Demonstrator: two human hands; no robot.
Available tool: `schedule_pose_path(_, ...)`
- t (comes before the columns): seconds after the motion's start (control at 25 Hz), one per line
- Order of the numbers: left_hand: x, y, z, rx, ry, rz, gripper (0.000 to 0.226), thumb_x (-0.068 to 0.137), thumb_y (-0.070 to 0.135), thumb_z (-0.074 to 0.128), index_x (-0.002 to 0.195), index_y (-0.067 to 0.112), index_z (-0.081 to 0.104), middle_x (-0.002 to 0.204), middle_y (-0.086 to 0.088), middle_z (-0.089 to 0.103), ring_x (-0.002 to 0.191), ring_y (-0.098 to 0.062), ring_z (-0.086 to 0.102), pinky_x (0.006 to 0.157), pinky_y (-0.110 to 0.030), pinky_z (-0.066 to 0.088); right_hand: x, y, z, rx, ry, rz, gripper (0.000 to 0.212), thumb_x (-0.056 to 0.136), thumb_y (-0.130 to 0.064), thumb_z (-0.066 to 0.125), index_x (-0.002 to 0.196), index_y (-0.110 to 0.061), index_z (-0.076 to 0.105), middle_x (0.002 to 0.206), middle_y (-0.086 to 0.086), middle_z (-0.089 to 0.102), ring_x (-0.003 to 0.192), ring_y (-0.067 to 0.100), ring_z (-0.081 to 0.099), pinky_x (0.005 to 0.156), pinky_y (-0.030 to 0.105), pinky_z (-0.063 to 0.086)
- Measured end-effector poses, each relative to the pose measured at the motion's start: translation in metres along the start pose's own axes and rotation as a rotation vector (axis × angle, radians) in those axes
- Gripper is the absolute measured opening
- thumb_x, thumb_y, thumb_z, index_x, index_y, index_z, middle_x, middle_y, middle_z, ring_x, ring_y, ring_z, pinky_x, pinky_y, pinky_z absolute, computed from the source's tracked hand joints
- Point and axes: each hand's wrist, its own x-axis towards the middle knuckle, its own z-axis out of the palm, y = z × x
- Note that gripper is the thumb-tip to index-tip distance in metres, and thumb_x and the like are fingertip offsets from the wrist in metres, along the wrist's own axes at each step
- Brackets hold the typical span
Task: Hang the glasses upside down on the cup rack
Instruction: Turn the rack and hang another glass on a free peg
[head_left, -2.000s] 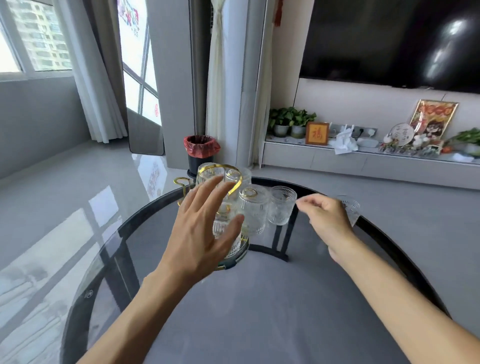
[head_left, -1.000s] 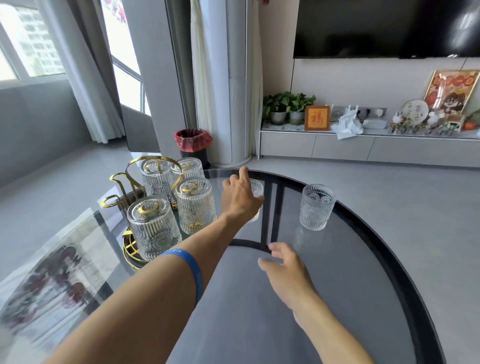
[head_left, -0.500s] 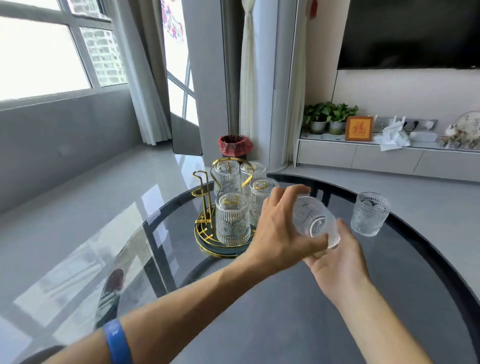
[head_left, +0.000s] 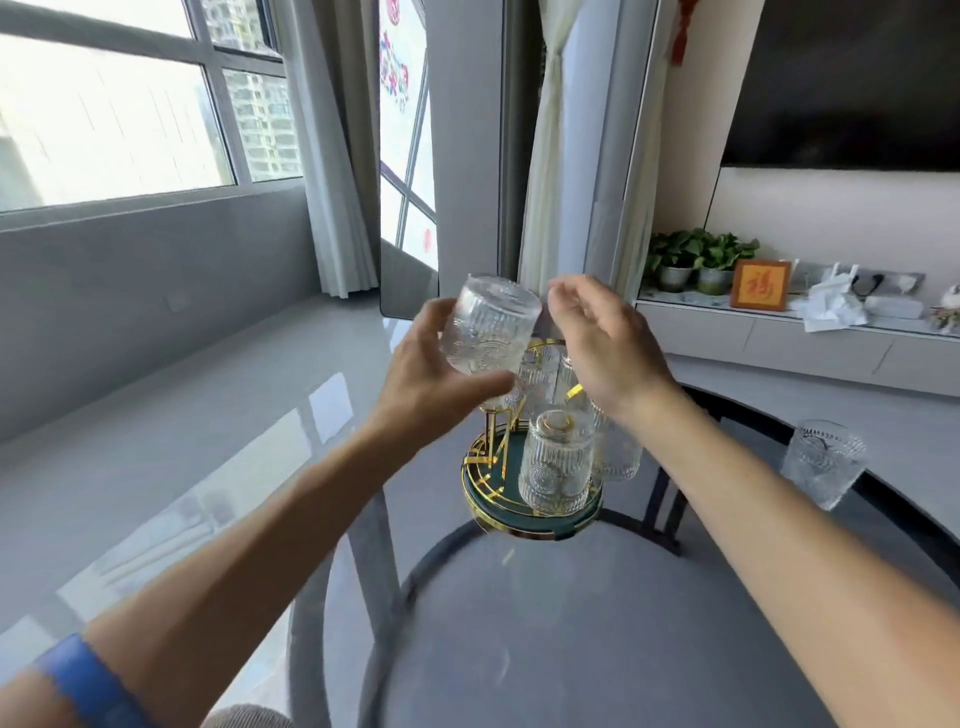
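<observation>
— Where's the glass right now?

— In my left hand (head_left: 431, 384), gripped around its ribbed side. The glass (head_left: 488, 327) is already turned bottom-up and tilted a little, held in the air above the cup rack (head_left: 530, 467) on the desk (head_left: 571, 649). My right hand (head_left: 608, 348) is loose beside it, fingers parted, holding nothing.

— So what worries you?

— The slip, mostly. I've only got thumb and fingers on a smooth, wet-looking wall, and if I ease off before the mouth is over a peg, I'd guess it drops onto the glasses already hanging below.

— Those look crowded.

— They are. The hung glass (head_left: 556, 467) nearest me and the others stand just beside one another, so coming down at this tilt could knock glass on glass. The free gold peg (head_left: 493, 431) is partly hidden under my palm, so I could miss it.

— And the other one?

— The last upright glass (head_left: 823, 462) sits near the desk edge on my right; a careless forearm could sweep it off.
</observation>
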Motion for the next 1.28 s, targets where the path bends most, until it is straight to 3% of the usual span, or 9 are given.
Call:
schedule_pose_path(0.12,0.027,-0.031,-0.009,-0.185,0.027,-0.087,0.073,0.06,0.019,0.093,0.119,0.023,0.05,0.106,0.007,0.066,0.089,0.004,0.065,0.069,-0.007,0.05,0.027,0.016,0.018,-0.474,-0.203,0.0,0.046,0.103,-0.04,0.024,0.127,-0.017,0.056,0.135,0.002,0.056,0.121,0.026,0.051,0.1,0.042,0.04)
schedule_pose_path(0.24,0.053,-0.056,-0.004,-0.186,0.004,-0.101,0.075,0.058,0.019,0.095,0.118,0.025,0.05,0.107,0.009,0.066,0.095,0.003,0.062,0.072,-0.006,0.047,0.03,0.039,0.032,-0.607,-0.365,0.079,0.052,0.103,-0.043,0.018,0.134,-0.019,0.052,0.145,0.004,0.051,0.132,0.03,0.047,0.109,0.046,0.034)
schedule_pose_path(0.32,0.065,-0.068,0.004,-0.176,-0.05,-0.105,0.078,0.057,0.019,0.095,0.12,0.025,0.05,0.108,0.008,0.066,0.1,-0.003,0.063,0.08,-0.012,0.049,0.031,0.045,0.031,-0.613,-0.342,0.082,0.047,0.102,-0.046,0.02,0.111,-0.026,0.061,0.127,0.005,0.064,0.119,0.031,0.057,0.1,0.043,0.042)
schedule_pose_path(0.4,0.071,-0.079,0.014,-0.137,-0.103,-0.113,0.081,0.057,0.019,0.095,0.124,0.02,0.051,0.114,0.001,0.067,0.105,-0.014,0.063,0.089,-0.023,0.049,0.036,0.046,0.03,-0.578,-0.316,0.094,0.044,0.101,-0.049,0.021,0.082,-0.031,0.057,0.099,0.003,0.07,0.1,0.031,0.065,0.083,0.037,0.045)
schedule_pose_path(0.56,0.064,-0.102,0.031,-0.114,-0.146,-0.141,0.079,0.057,0.017,0.095,0.122,0.026,0.05,0.111,0.003,0.067,0.101,-0.011,0.064,0.079,-0.013,0.047,0.032,0.051,0.031,-0.581,-0.288,0.054,0.047,0.1,-0.044,0.026,0.122,-0.02,0.061,0.13,0.007,0.066,0.118,0.033,0.058,0.097,0.042,0.044)
schedule_pose_path(0.72,0.053,-0.115,0.049,0.002,-0.234,-0.176,0.087,0.058,0.016,0.094,0.134,0.016,0.05,0.119,-0.005,0.065,0.111,-0.023,0.061,0.092,-0.034,0.05,0.031,0.055,0.03,-0.558,-0.283,0.046,0.049,0.099,-0.045,0.027,0.138,-0.027,0.052,0.148,0.0,0.053,0.131,0.029,0.05,0.106,0.041,0.037)
schedule_pose_path(0.92,0.044,-0.131,0.054,-0.008,-0.281,-0.262,0.088,0.054,0.023,0.09,0.132,0.017,0.049,0.12,-0.008,0.064,0.113,-0.027,0.061,0.1,-0.048,0.05,0.033,0.061,0.029,-0.542,-0.277,0.017,0.045,0.101,-0.038,0.029,0.134,-0.022,0.055,0.147,0.001,0.053,0.131,0.029,0.049,0.103,0.04,0.037)
schedule_pose_path(1.16,0.04,-0.128,0.06,-0.027,-0.301,-0.374,0.085,0.06,0.022,0.092,0.132,0.016,0.047,0.126,-0.009,0.063,0.116,-0.029,0.06,0.103,-0.051,0.047,0.033,0.069,0.035,-0.556,-0.305,0.003,0.054,0.101,-0.037,0.027,0.152,-0.024,0.033,0.161,-0.002,0.031,0.146,0.023,0.028,0.117,0.039,0.021)
schedule_pose_path(1.28,0.037,-0.123,0.056,-0.029,-0.341,-0.444,0.085,0.068,0.014,0.089,0.14,0.019,0.042,0.138,-0.01,0.058,0.121,-0.028,0.058,0.104,-0.044,0.046,0.032,0.076,0.037,-0.548,-0.362,0.024,0.056,0.102,-0.043,0.024,0.156,-0.029,0.019,0.166,-0.003,0.014,0.152,0.02,0.011,0.121,0.039,0.008)
